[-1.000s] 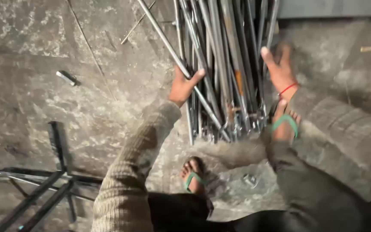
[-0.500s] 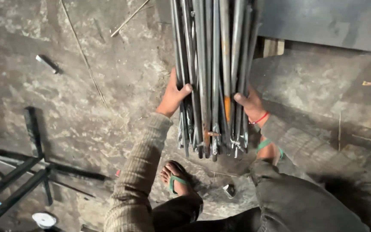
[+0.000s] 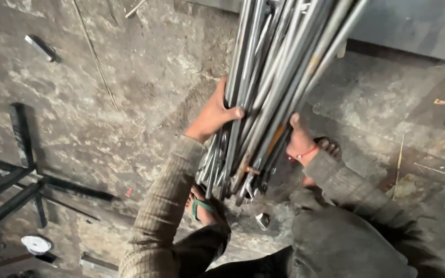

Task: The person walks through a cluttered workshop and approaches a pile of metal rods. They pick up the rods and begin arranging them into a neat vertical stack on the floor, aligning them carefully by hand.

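Head view, single cam looking down.

Hands: L hand (image 3: 213,116) wraps bundle of metal rods (image 3: 263,98) from its left side, thumb hooked across front rods, fingers hidden behind; clenched on bundle. L forearm in ribbed brown sleeve (image 3: 163,206) rises from bottom of frame, elbow bent. R hand (image 3: 300,140) presses on bundle's right side, low down, thumb pointing up along a rod, red thread at wrist; palm and fingers behind rods, so grasp looks closed on bundle but finger wrap can't be fully seen. R arm in grey sleeve (image 3: 346,177) comes in from lower right.

Bundle: rods packed tight, leaning up and to the right out of top edge; lower ends w/ rusty orange patches sit near concrete floor (image 3: 130,103), just above L foot in green sandal (image 3: 202,206). R foot's toes (image 3: 329,148) show just beside R wrist.

Containers: no bin or tray in frame; rods held by hands only.

Surroundings: black metal frame (image 3: 21,180) lies on floor at left, well apart from hands. Short metal stub (image 3: 39,46) upper left. Small white round item (image 3: 36,243) lower left. Small metal piece (image 3: 263,220) on floor between feet.

Vs 0.5 s ago: bundle was near vertical in frame, now tilts right; both hands remain on same sides. L hand sits higher on rods; R hand stays low.
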